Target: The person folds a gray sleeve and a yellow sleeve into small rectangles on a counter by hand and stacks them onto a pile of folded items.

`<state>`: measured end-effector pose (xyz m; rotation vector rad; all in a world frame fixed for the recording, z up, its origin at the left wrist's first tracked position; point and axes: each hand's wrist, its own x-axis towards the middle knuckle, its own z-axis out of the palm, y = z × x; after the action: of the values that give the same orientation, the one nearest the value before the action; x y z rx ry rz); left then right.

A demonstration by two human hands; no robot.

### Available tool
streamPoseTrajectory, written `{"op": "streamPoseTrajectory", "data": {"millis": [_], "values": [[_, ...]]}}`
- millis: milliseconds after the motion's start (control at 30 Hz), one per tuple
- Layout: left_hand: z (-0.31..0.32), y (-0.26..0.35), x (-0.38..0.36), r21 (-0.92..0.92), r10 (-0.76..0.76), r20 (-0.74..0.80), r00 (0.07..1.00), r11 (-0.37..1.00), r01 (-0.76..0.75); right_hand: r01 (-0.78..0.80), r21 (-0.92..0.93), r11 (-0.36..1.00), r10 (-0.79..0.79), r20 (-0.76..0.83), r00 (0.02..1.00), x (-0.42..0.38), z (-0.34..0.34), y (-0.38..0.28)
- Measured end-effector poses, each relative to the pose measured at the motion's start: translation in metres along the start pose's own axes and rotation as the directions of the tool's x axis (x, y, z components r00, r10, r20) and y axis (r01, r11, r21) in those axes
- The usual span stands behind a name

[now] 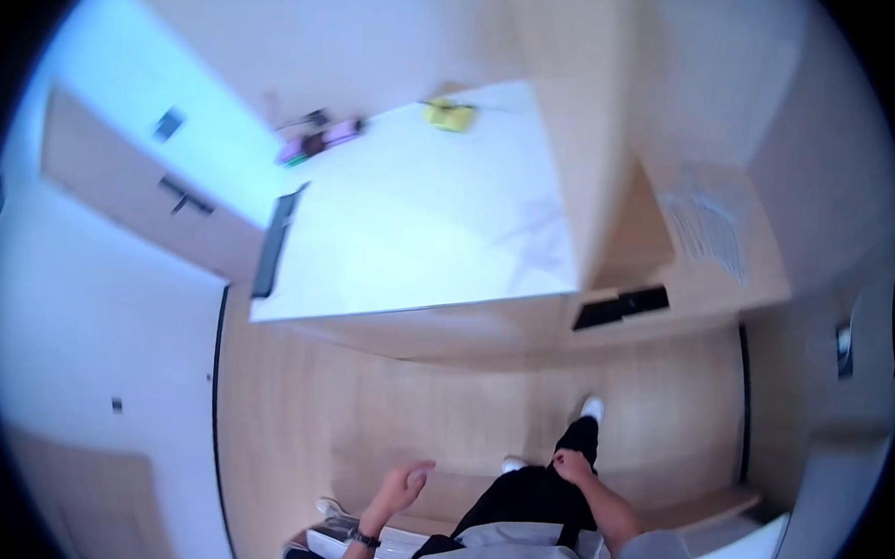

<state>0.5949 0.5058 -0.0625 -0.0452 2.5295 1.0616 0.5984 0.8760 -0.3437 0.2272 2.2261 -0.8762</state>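
Observation:
My left hand [398,489] hangs in the air at the lower middle, a dark watch [364,539] on its wrist. Its fingers look loosely bent and apart, with nothing seen in them. Beside my dark trouser leg [518,500], my right hand [571,467] has its fingers curled in; no object shows in it. Both hands are away from the white tabletop [409,238] ahead.
On the tabletop lie a yellow object [450,114], pinkish-purple items [342,132] and a long dark strip [275,244]. A wooden cabinet [738,257] with a metal rack adjoins it. My white shoe [593,408] is on the wood floor [342,405]. Blur hides details.

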Motion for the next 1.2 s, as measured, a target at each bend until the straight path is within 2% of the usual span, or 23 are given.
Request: {"op": "streamPoseTrajectory", "data": {"millis": [67, 100, 167, 267, 300, 367, 400, 467, 500, 567, 600, 667, 733, 767, 800, 833, 900, 967, 1000, 1067, 1133, 1167, 1200], "values": [[-0.012, -0.036, -0.066, -0.239, -0.239, -0.045, 0.970, 0.945, 0.222, 0.114, 0.040, 0.993, -0.116, 0.059, 0.991, -0.010, -0.008, -0.031], [-0.010, -0.057, -0.093, -0.281, -0.265, -0.090, 0.960, 0.932, 0.230, 0.185, 0.010, 0.983, -0.185, 0.006, 0.983, -0.005, -0.001, -0.033], [-0.012, -0.100, -0.125, -0.573, -0.441, -0.162, 0.883, 0.770, 0.280, 0.171, 0.009, 0.985, -0.170, -0.011, 0.985, -0.006, 0.003, -0.061], [-0.024, -0.129, -0.143, -0.680, -0.500, -0.302, 0.812, 0.709, 0.184, 0.150, -0.081, 0.985, -0.142, 0.088, 0.986, 0.000, 0.014, -0.092], [-0.031, -0.135, -0.142, -0.696, -0.513, -0.309, 0.800, 0.695, 0.177, 0.184, -0.146, 0.972, -0.164, 0.139, 0.977, 0.010, 0.021, -0.097], [-0.050, -0.143, -0.140, -0.774, -0.501, -0.349, 0.792, 0.631, 0.058, 0.209, -0.297, 0.932, -0.149, 0.212, 0.966, 0.028, 0.033, -0.114], [-0.062, -0.154, -0.145, -0.781, -0.514, -0.343, 0.786, 0.621, 0.065, 0.209, -0.306, 0.929, -0.143, 0.224, 0.964, 0.032, 0.042, -0.129], [-0.088, -0.181, -0.140, -0.803, -0.516, -0.345, 0.784, 0.595, 0.038, 0.330, -0.263, 0.907, -0.248, 0.301, 0.921, 0.048, 0.051, -0.178], [-0.100, -0.197, -0.138, -0.806, -0.519, -0.342, 0.783, 0.591, 0.040, 0.406, -0.287, 0.868, -0.324, 0.293, 0.900, 0.058, 0.060, -0.207], [-0.124, -0.241, -0.140, -0.868, -0.683, -0.336, 0.648, 0.491, 0.067, 0.524, -0.215, 0.824, -0.457, 0.294, 0.840, 0.077, 0.088, -0.270], [-0.124, -0.277, -0.145, -0.867, -0.686, -0.332, 0.648, 0.492, 0.076, 0.554, -0.155, 0.818, -0.499, 0.289, 0.817, 0.075, 0.096, -0.318], [-0.099, -0.364, -0.172, -0.753, -0.749, -0.405, 0.525, 0.599, 0.274, 0.644, -0.045, 0.764, -0.609, 0.280, 0.742, 0.057, 0.112, -0.422], [-0.071, -0.420, -0.211, -0.841, -0.907, -0.164, 0.387, 0.334, 0.427, 0.739, 0.068, 0.670, -0.733, 0.220, 0.644, 0.054, 0.121, -0.527], [-0.026, -0.472, -0.243, -0.910, -0.933, 0.004, 0.360, 0.146, 0.389, 0.760, 0.139, 0.634, -0.772, 0.158, 0.615, 0.052, 0.129, -0.598], [-0.030, -0.474, -0.254, -0.936, -0.931, 0.172, 0.322, -0.052, 0.349, 0.819, 0.135, 0.558, -0.829, 0.043, 0.557, 0.051, 0.123, -0.642], [-0.034, -0.484, -0.269, -0.870, -0.946, 0.172, 0.276, -0.015, 0.492, 0.871, 0.120, 0.477, -0.871, -0.073, 0.487, 0.053, 0.118, -0.680], [-0.070, -0.490, -0.268, -0.665, -0.941, 0.073, 0.331, 0.202, 0.719, 0.944, -0.048, 0.328, -0.901, -0.317, 0.297, 0.070, 0.110, -0.745], [-0.108, -0.516, -0.263, -0.454, -0.886, -0.014, 0.463, 0.419, 0.787, 0.890, -0.133, 0.436, -0.860, -0.353, 0.369, 0.080, 0.098, -0.795], [-0.130, -0.535, -0.257, -0.327, -0.838, -0.063, 0.543, 0.531, 0.782, 0.882, -0.140, 0.451, -0.853, -0.357, 0.379, 0.092, 0.099, -0.809], [-0.184, -0.588, -0.237, -0.037, -0.686, -0.159, 0.710, 0.723, 0.690, 0.805, -0.307, 0.507, -0.826, -0.438, 0.354, 0.118, 0.104, -0.827], [-0.248, -0.648, -0.212, 0.172, -0.502, -0.242, 0.831, 0.820, 0.546, 0.722, -0.371, 0.584, -0.773, -0.524, 0.357, 0.145, 0.113, -0.832], [-0.284, -0.680, -0.193, 0.134, -0.468, -0.288, 0.836, 0.844, 0.519, 0.636, -0.419, 0.648, -0.727, -0.589, 0.353, 0.150, 0.122, -0.830], [-0.335, -0.677, -0.174, -0.590, -0.753, -0.219, 0.620, 0.608, 0.531, 0.600, -0.410, 0.687, -0.696, -0.610, 0.379, 0.149, 0.131, -0.830]]}}
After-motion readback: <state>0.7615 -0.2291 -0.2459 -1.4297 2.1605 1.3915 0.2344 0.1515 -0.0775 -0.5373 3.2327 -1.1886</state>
